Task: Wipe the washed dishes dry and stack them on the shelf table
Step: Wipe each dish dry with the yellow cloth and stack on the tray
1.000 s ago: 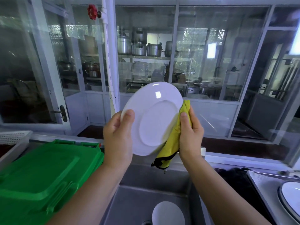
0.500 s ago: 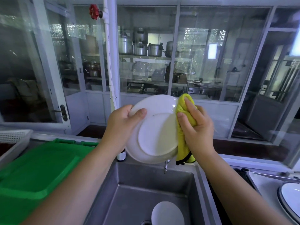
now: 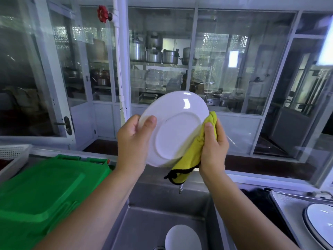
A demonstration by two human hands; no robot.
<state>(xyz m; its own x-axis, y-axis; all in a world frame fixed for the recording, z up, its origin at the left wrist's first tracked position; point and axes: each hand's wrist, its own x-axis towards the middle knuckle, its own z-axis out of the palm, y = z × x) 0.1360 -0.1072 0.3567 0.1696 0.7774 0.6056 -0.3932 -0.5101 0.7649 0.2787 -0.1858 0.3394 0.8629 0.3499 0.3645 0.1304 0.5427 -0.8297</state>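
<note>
I hold a white plate [image 3: 175, 130] upright over the sink, its underside facing me. My left hand [image 3: 133, 141] grips its left rim, thumb on the back. My right hand [image 3: 214, 147] grips a yellow cloth [image 3: 191, 156] with a black edge against the plate's right rim; the cloth wraps round to the hidden front side and hangs down below. Another white dish [image 3: 182, 238] lies in the steel sink [image 3: 144, 222] below. A white dish with a dark rim [image 3: 322, 221] sits on the steel shelf table [image 3: 288, 202] at the right.
A green plastic crate lid [image 3: 41, 193] covers the counter to the left of the sink. A white perforated basket [image 3: 12, 152] stands at the far left. A tap spout [image 3: 180, 188] pokes out under the cloth. Glass partition walls [image 3: 228, 69] rise behind the sink.
The plate has tilted and its upper edge has risen. My right hand with the cloth has slid from the plate's upper right rim down to its lower right rim.
</note>
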